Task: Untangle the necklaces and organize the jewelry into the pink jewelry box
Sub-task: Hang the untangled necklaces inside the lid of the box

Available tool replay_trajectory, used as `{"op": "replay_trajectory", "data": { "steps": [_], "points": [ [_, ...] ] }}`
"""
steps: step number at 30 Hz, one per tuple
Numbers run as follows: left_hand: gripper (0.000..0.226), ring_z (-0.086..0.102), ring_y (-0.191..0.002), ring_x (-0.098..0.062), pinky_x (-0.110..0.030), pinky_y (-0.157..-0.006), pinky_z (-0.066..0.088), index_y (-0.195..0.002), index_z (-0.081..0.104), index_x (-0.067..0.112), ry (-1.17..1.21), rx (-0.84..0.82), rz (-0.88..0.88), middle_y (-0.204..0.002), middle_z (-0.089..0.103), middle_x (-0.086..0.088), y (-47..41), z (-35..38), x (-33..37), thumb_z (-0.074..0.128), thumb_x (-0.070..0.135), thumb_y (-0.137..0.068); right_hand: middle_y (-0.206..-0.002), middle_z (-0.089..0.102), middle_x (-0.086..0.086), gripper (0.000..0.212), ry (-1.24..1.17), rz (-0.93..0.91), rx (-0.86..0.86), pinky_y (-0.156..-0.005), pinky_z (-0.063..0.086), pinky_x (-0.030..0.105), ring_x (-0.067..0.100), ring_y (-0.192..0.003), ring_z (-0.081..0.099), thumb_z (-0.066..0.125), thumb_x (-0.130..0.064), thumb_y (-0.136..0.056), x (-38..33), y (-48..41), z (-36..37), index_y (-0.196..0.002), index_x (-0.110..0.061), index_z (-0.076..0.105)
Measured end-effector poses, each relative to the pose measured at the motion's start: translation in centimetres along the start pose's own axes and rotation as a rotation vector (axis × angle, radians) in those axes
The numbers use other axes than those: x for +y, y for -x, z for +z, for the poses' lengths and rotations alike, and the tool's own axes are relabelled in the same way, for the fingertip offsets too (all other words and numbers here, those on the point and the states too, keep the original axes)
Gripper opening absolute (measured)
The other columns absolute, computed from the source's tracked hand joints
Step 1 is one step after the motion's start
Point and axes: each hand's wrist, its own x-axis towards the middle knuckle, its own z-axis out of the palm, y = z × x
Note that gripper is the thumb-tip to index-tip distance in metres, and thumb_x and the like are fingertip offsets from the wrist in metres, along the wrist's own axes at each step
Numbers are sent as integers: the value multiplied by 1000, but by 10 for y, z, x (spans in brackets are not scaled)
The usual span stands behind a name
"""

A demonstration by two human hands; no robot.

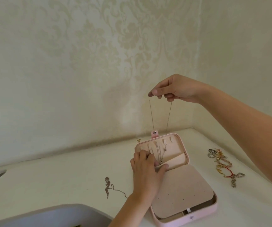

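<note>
Grey tub (50, 215), cropped at frame edge; open box (189, 217) on table (66, 177); left hand (146, 171) curled over its lid (177, 145), grasp unclear; necklace (151, 115) dangling into lid, lower end indistinct; right hand (176, 89) above, pinching necklace's top.

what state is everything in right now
pink jewelry box: open, lid laid back
earring panel: folded down flat
hanging necklace: pinched up top, dangling over the lid
right hand: raised, pinching the hanging necklace
left hand: resting on the lid, thumb at the pocket edge
loose necklace: lying on the table, left of the box
bracelet pile: heaped on the table, right of the box
</note>
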Motion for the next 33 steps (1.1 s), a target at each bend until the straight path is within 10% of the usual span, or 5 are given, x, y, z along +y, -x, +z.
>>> {"op": "replay_trajectory", "data": {
  "steps": [14,33],
  "points": [
    [34,29,-88,-10,-26,-79,30,-67,50,27,3,68,41,-88,44,10,1,-1,1,48,60,-75,-53,62,-15,9,132,32,76,-49,37,11,-1,-46,43,79,-16,-76,45,17,43,-83,-11,77],
    [33,43,-96,-19,-26,-79,32,-67,49,24,-9,121,68,-88,46,8,2,0,0,72,47,-72,-72,61,-4,7,532,-308,379,-61,36,9,7,-61,55,79,-11,-74,118,41,103,-78,-12,74]
  ]
}}
